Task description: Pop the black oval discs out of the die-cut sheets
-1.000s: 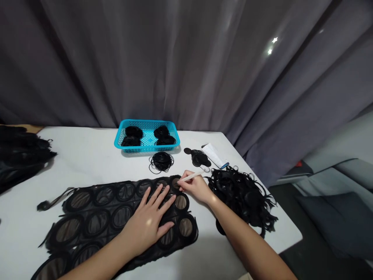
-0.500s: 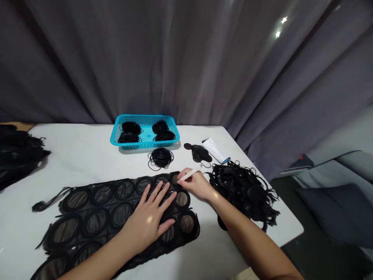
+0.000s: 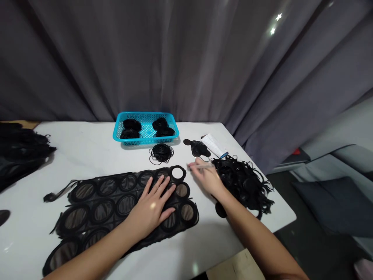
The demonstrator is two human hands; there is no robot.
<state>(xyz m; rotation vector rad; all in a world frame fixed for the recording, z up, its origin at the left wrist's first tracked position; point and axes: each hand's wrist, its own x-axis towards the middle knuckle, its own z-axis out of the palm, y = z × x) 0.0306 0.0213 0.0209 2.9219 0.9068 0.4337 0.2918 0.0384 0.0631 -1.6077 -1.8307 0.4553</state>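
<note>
From where I stand, the black ringed sheet (image 3: 113, 210) lies across the near part of the white table (image 3: 87, 151), under the person's left hand (image 3: 153, 206). That hand is flat, palm down, fingers spread and thumb out to the side, pressing on the sheet and gripping nothing. The right hand (image 3: 210, 179) is just beyond the sheet's far right corner, its fingers bent around a slim pale tool (image 3: 204, 166) — a little blurred, so I can't make out its tip. Beside it, the corner ring (image 3: 184, 174) shows bright white through its middle, while the other uncovered rings are filled with dark, sheer cloth. Right of that hand sprawls a heap of black scraps (image 3: 241, 186), partly behind the forearm. Farther back sit a cluster of small black pieces (image 3: 199, 148), a folded white paper (image 3: 213, 144) with a blue end, and a tangle of black loops (image 3: 161, 153) just in front of a blue basket (image 3: 145, 140) — four more dark bundles (image 3: 132, 125) rest inside.
</note>
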